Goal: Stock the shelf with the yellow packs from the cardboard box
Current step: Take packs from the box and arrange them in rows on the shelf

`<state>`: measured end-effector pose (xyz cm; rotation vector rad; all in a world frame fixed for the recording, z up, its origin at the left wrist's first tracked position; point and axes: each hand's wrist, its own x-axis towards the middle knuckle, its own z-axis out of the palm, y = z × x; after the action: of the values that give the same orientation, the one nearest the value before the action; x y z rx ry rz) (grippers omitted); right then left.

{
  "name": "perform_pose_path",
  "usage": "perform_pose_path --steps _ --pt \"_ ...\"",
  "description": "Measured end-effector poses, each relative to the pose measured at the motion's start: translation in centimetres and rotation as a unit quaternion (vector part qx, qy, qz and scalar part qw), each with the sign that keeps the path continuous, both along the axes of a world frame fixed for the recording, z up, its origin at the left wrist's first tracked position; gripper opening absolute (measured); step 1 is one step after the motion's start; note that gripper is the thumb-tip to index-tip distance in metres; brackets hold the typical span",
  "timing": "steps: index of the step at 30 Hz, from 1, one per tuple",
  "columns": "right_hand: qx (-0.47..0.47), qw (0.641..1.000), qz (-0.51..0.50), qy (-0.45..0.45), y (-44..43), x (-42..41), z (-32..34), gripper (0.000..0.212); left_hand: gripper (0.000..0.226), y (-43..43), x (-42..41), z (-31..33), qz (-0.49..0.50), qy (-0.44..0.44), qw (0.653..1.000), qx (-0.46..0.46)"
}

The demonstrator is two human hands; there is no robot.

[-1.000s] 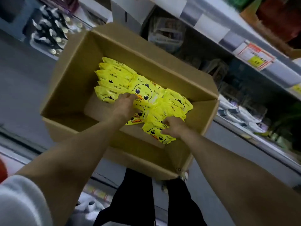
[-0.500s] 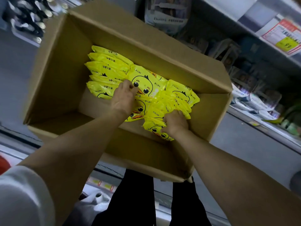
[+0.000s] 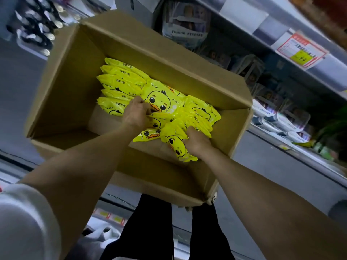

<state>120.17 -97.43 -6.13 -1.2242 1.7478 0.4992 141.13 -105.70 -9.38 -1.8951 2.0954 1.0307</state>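
The box [image 3: 75, 81] is plain brown cardboard, matt all over. The packs [image 3: 165, 98] are yellow plastic film, glossy and crinkled, catching the light. The shelf [image 3: 268, 25] edge looks smooth and pale, with a printed paper tag [image 3: 300, 50] on it. The sleeve [image 3: 22, 222] is soft white cloth.

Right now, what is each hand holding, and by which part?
Left hand pinches the duck pack at its near edge, fingers curled by the beak. Right hand grips a bunch of packs at their near ends. All inside the box.
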Motion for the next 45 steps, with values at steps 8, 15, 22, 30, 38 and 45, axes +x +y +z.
perform_pose_path --steps 8,15,22,30,38,45 --pt "-0.097 0.995 -0.033 -0.011 0.8 0.1 3.5 0.053 0.018 1.7 1.8 5.4 0.153 0.067 0.986 0.020" --pt "-0.171 0.979 -0.019 -0.113 1.8 -2.3 9.5 0.032 0.013 4.5 -1.1 11.9 0.183 0.117 0.976 -0.010" --pt "-0.253 0.946 -0.082 -0.185 5.1 -8.6 17.7 0.079 0.040 8.5 -7.1 20.0 0.211 0.106 0.970 -0.056" --pt "-0.304 0.941 -0.124 -0.080 10.2 -19.8 25.6 0.035 0.052 12.3 -17.1 30.1 0.121 0.257 0.959 -0.025" --pt "-0.403 0.899 -0.156 -0.063 16.4 -32.5 32.9 0.034 0.018 15.6 -27.8 40.2 0.039 0.259 0.963 -0.056" --pt "-0.487 0.854 -0.179 -0.038 21.9 -40.7 40.2 0.020 0.024 18.2 -35.6 47.3 -0.012 0.319 0.947 -0.026"
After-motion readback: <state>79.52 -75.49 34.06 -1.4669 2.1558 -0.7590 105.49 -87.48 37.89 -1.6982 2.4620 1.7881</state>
